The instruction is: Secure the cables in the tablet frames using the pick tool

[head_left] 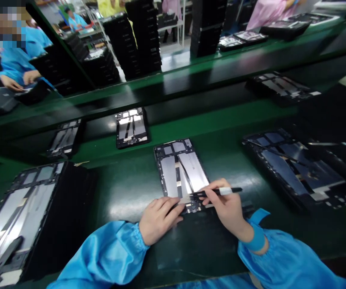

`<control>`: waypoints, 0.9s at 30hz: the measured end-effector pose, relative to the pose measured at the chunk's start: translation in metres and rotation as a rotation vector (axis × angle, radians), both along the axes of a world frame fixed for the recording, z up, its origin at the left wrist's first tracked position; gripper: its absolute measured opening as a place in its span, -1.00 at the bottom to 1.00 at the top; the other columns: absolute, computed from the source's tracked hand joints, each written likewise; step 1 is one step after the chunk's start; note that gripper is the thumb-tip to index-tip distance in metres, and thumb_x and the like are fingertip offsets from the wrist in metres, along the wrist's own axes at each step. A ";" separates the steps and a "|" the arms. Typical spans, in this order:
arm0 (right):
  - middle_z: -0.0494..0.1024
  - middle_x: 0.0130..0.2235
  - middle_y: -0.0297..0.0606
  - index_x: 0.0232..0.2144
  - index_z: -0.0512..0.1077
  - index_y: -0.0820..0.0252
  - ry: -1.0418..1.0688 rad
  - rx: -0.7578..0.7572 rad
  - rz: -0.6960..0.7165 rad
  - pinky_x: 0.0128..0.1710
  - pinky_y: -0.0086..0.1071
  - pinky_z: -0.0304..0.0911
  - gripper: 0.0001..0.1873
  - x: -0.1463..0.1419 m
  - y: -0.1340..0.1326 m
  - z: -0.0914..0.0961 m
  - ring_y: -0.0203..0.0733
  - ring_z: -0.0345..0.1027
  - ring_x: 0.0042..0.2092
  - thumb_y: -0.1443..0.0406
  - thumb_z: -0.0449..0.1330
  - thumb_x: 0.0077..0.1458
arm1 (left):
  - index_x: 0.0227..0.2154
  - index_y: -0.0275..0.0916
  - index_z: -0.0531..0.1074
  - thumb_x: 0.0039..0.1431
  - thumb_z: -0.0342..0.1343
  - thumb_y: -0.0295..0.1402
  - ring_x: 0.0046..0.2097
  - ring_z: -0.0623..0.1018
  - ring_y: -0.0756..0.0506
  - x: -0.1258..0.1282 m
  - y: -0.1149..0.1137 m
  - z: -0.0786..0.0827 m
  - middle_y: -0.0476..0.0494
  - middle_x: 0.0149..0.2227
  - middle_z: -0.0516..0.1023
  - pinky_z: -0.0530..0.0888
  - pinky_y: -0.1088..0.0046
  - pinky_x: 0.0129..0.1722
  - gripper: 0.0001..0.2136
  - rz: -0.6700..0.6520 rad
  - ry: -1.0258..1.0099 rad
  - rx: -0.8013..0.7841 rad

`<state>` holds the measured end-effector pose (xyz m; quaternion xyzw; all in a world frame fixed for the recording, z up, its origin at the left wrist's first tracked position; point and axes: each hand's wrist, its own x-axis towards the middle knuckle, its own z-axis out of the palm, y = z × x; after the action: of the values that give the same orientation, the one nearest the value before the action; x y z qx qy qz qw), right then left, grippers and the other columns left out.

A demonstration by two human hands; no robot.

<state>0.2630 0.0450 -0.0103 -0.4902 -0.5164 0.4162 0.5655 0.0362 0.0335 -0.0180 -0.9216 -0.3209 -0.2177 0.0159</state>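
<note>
An open tablet housing (179,168) lies on the green conveyor belt (124,188), its black frame lined with silver metal plates and strips. My left hand (159,220) lies over the frame's lower left corner, fingers pressing on it. My right hand (224,204) holds a black marker pen with a white band (225,191) between thumb and fingers. The pen's tip reaches the housing's lower edge, and my fingers hide the exact spot it touches. A blue strap circles my right wrist, below a blue sleeve.
More open tablet housings (293,168) lie along the belt on both sides and farther ahead. Beyond the belt stand tall stacks of black trays (132,44). Co-workers in blue and pink smocks (19,60) work at a second green line.
</note>
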 end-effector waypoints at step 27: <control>0.54 -0.23 -0.15 -0.21 0.55 0.15 -0.034 -0.033 0.110 -0.59 -0.45 0.38 -0.68 -0.013 0.015 -0.019 -0.18 0.48 -0.39 0.06 0.15 0.21 | 0.03 -0.28 0.36 0.29 0.11 -0.23 -0.03 0.50 -0.17 -0.127 0.236 0.054 -0.20 0.03 0.43 0.50 0.17 -0.07 -0.67 1.331 -0.598 -0.615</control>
<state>0.2503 0.0604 -0.0294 -0.4772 -0.5455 0.4467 0.5246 -0.0904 0.2694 0.0358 -0.4016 -0.8412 -0.3023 -0.1995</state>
